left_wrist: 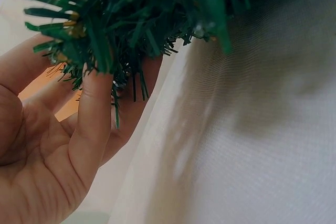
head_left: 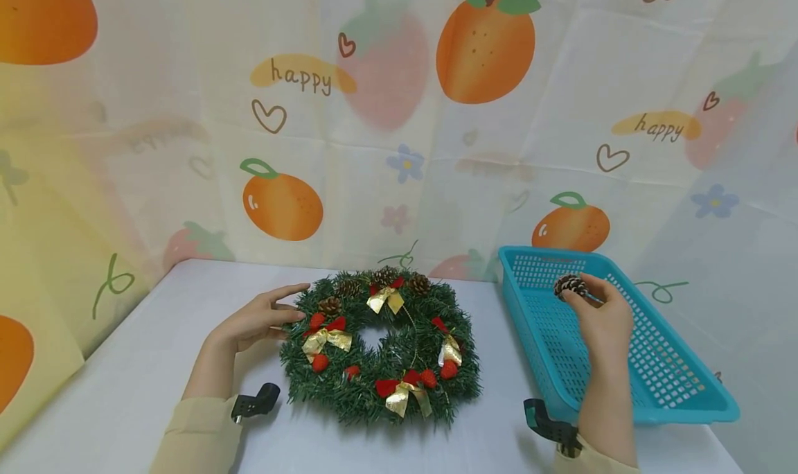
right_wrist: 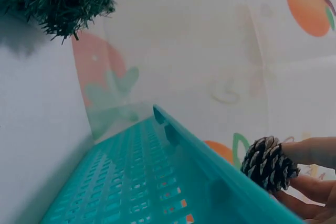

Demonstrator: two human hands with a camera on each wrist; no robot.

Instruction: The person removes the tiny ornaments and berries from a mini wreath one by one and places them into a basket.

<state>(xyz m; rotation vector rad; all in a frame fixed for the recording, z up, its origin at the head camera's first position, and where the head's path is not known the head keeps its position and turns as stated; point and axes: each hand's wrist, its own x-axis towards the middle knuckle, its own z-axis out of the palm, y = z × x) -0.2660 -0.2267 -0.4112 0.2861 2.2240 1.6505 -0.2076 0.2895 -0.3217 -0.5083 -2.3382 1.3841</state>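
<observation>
A green wreath (head_left: pixel 380 346) lies on the white table, dressed with gold-and-red bows, red berries and several pinecones along its far side. My left hand (head_left: pixel 258 318) is at its left edge; in the left wrist view the fingers (left_wrist: pixel 92 114) touch the green needles, loosely bent. Over the blue basket (head_left: pixel 548 335), my right hand (head_left: pixel 603 318) pinches a brown pinecone (head_left: pixel 570 287) with pale-tipped scales between thumb and fingers. The right wrist view shows that pinecone (right_wrist: pixel 269 164) above the basket's rim. Inside the basket I make out no other object.
The basket stands at the table's right, its low perforated walls between the wreath and my right forearm. A fruit-printed cloth (head_left: pixel 399 183) hangs behind the white table (head_left: pixel 143 370). Each wrist wears a black camera mount (head_left: pixel 257 403).
</observation>
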